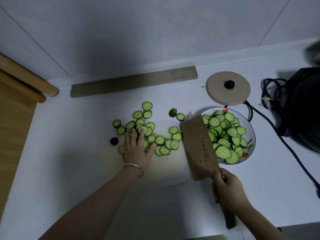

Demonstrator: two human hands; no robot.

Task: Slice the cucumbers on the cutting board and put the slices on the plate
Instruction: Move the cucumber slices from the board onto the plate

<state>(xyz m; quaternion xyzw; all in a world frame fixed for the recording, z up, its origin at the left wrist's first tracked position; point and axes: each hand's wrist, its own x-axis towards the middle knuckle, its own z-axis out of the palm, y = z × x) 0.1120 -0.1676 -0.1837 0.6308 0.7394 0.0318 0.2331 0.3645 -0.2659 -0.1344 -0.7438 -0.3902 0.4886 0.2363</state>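
On the counter [69,153], one plate [253,137], one cleaver [199,146]

Two hands of mine, one left hand [136,149] and one right hand [228,187]; one cleaver [199,146]; one cutting board [171,168]; one plate [251,126]; cucumber slices [160,140] in two heaps, one on the board and one on the plate, both overlapping too thickly for me to count; two dark cucumber ends [114,141]; two orange bits [245,154] among the plated slices; one bracelet [134,166]; one round lid [228,88]; one long grey strip [134,81]; two wooden rods [26,78]; one black bag [304,104]; one coiled cable [271,87].
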